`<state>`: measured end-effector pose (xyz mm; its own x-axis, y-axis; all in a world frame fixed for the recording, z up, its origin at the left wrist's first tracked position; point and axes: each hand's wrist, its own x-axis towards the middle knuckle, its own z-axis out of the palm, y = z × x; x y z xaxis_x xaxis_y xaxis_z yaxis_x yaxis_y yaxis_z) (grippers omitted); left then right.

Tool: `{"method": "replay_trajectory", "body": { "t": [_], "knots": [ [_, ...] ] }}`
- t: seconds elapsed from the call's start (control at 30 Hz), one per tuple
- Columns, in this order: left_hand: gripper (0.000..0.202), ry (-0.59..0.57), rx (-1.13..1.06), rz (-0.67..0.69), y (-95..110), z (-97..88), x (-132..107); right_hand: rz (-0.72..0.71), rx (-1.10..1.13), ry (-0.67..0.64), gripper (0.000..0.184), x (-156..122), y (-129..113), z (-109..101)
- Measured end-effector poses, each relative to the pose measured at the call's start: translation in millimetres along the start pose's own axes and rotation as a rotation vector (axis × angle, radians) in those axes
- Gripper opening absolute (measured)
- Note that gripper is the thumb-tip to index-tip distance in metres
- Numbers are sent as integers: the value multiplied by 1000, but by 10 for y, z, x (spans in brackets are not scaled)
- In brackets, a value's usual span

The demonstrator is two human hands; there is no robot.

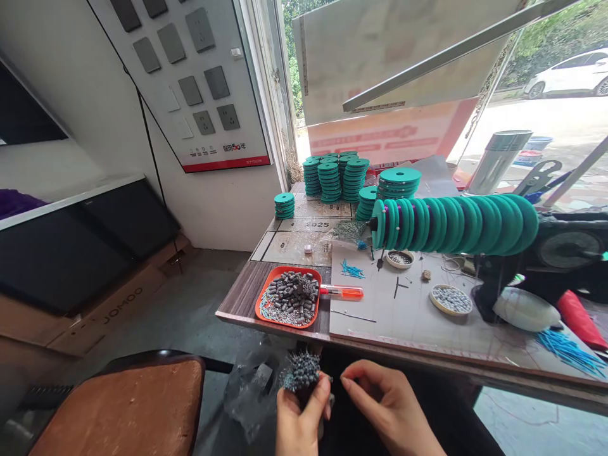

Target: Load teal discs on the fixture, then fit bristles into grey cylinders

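Note:
My left hand (303, 415) is wrapped round a bundle of thin pieces with dark beaded heads and fine wire-like tips (303, 372), the heads sticking up above the thumb. Just right of it, my right hand (387, 399) has thumb and forefinger pinched together, apart from the bundle. Whatever lies between those fingertips is too small to make out. Both hands are in front of the table's near edge. Above them on the table stands an orange-rimmed tray (260, 307) of dark grey cylinders and small beads, with an orange-handled tool (342, 291) against its right side.
Green spools fill a horizontal shaft (456, 223) on a machine at the right. More green spools (331, 180) stand stacked at the back. A dish of pale beads (451, 299) and blue sticks (570, 351) lie on the table. A brown stool (123, 405) stands at the lower left.

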<state>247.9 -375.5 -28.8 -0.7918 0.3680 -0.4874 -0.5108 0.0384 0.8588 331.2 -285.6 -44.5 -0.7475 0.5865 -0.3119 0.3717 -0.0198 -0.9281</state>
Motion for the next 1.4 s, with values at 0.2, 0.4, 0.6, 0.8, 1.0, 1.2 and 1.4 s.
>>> {"method": "replay_trajectory", "body": {
  "t": [0.2,0.4,0.6,0.8,1.0,1.2,1.4],
  "knots": [
    [55,-3,-17,1,35,36,-49,0,-35,-3,69,14,-38,18],
    [57,9,-23,-13,23,31,-30,-6,-55,-10,66,4,-8,13],
    [56,-31,26,-15,16,4,-17,-41,-49,-33,64,3,33,15],
    [57,-25,22,-16,11,-3,-13,-65,-36,-28,62,-7,15,10],
    [50,-24,15,15,36,15,-38,-31,-36,-3,62,-7,-31,16],
    [53,-29,27,-12,24,7,-13,-36,-19,-13,64,1,-41,18],
    [56,-38,45,1,15,-2,-2,-32,-21,-2,64,-3,-29,20]
  ]
}}
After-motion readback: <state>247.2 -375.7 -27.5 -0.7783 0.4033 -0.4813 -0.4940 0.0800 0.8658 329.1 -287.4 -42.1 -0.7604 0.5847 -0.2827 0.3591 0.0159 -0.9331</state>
